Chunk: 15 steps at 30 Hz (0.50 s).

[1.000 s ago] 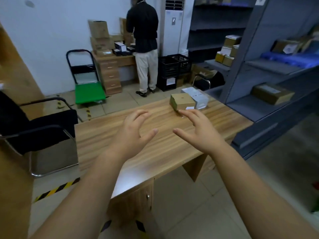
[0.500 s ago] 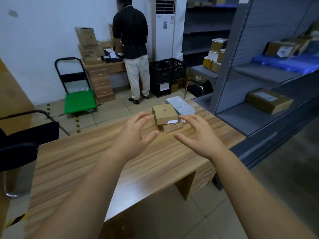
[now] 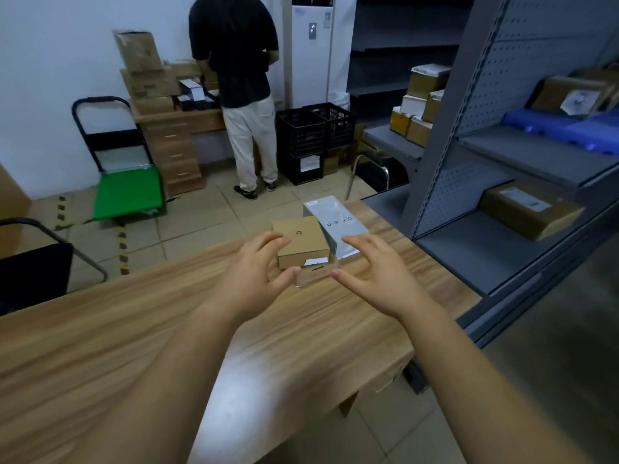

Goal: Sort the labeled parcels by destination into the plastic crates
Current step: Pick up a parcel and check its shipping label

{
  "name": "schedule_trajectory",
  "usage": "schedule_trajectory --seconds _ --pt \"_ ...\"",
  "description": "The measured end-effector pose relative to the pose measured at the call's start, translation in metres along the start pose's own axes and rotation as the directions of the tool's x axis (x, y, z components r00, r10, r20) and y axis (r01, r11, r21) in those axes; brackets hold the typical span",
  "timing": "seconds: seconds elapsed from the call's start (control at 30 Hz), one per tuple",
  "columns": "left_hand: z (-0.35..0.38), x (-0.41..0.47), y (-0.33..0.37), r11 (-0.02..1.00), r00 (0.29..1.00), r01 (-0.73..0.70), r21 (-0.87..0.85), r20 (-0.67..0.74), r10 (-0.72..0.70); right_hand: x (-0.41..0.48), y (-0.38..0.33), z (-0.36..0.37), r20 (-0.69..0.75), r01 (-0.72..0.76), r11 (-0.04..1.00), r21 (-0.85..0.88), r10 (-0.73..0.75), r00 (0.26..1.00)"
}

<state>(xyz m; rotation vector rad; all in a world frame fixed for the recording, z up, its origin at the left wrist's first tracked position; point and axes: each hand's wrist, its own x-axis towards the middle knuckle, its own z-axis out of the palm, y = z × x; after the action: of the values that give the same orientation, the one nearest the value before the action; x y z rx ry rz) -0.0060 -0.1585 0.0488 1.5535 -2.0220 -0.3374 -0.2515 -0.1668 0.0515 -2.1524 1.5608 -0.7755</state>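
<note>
A small brown cardboard parcel [image 3: 301, 241] with a white label lies on top of a second brown parcel [image 3: 313, 275] at the far end of the wooden desk [image 3: 134, 329]. A grey-white box [image 3: 336, 226] lies right beside them. My left hand [image 3: 256, 274] hovers at the left side of the stack, fingers spread and curved, just short of the top parcel. At the stack's right side my right hand [image 3: 375, 274] is spread the same way, holding nothing. Black plastic crates [image 3: 315, 135] stand stacked on the floor beyond the desk.
A person in a black top [image 3: 239, 82] stands at a back desk piled with cartons. A green hand trolley [image 3: 125, 189] sits at the left. Grey shelving [image 3: 502, 162] with parcels lines the right side. A black chair [image 3: 30, 272] stands left of the desk.
I have come closer to the desk, and both hands have reached forward until they flank the stacked parcels.
</note>
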Motion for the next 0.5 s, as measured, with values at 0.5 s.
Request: schedule_trajectory --seconds 0.5 --pt "0.096 0.118 -0.099 0.97 0.963 0.243 -0.028 0.123 -0.238 0.147 0.1 0.071 0.258 -0.046 0.997 -0.062 0.06 0.964"
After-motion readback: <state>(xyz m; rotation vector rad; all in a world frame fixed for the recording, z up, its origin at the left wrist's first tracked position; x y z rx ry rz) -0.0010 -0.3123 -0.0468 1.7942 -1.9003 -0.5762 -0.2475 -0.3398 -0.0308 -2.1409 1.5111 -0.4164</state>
